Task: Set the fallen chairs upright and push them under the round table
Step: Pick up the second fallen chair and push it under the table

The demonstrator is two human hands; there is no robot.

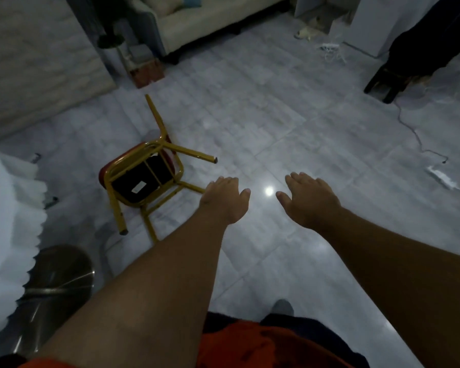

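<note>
A chair [144, 176] with gold legs and a red seat lies tipped over on the tiled floor [276, 128], left of centre. Both arms reach forward; the left hand [225, 199] and right hand [310, 199] hover palm-down, fingers loosely together, holding nothing

Both forearms are bare from the elbow down; no sleeves, watch, rings or gloves are visible. The left hand [225, 199] and right hand [310, 197] are bare. An orange-red shirt [250, 346] covers the torso. Dark trousers [303, 325] appear below it. One grey shoe [283, 308] shows.
</note>
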